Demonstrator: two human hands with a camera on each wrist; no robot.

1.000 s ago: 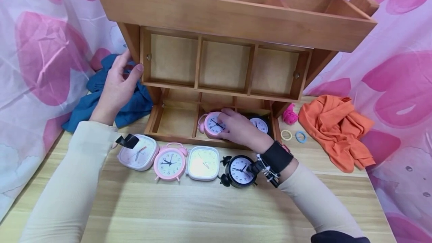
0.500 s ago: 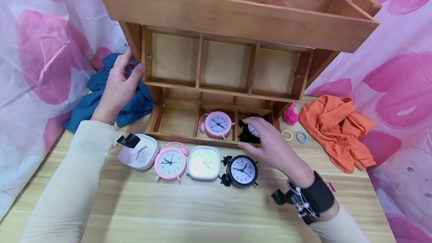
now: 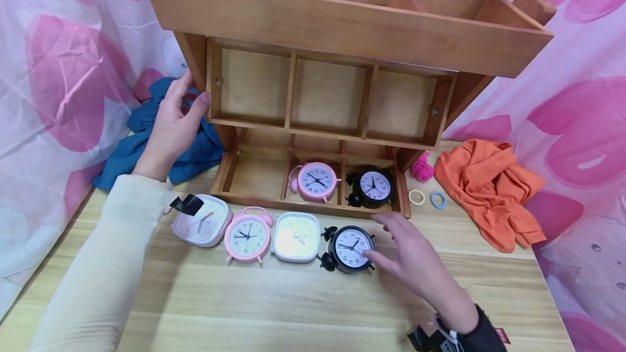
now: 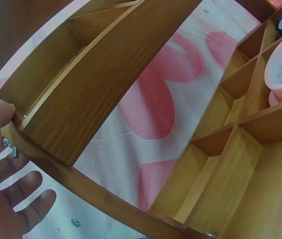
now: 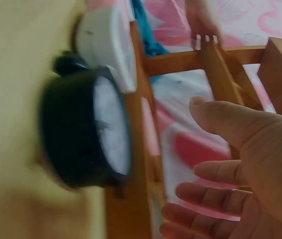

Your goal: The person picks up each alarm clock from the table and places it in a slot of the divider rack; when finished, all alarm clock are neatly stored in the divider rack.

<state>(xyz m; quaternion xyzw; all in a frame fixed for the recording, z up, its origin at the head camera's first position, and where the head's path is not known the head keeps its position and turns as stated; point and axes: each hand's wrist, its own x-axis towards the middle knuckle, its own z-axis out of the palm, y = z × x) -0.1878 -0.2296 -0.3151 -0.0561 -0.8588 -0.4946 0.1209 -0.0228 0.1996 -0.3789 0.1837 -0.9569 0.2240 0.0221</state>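
- On the tabletop [image 3: 303,308], the right hand [image 3: 415,265] reaches, fingers spread, for the black alarm clock [image 3: 348,249] just beside it.
- Left hand [image 3: 171,124] steadies the wooden organizer [image 3: 342,20], fingers relaxed.
- A clumsy brush could topple the clock.

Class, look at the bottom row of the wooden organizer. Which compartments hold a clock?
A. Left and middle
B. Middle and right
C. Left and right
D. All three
B: in the head view the pink alarm clock stands in the middle bottom compartment and the black alarm clock in the right one, while the left compartment of the wooden organizer holds no clock.
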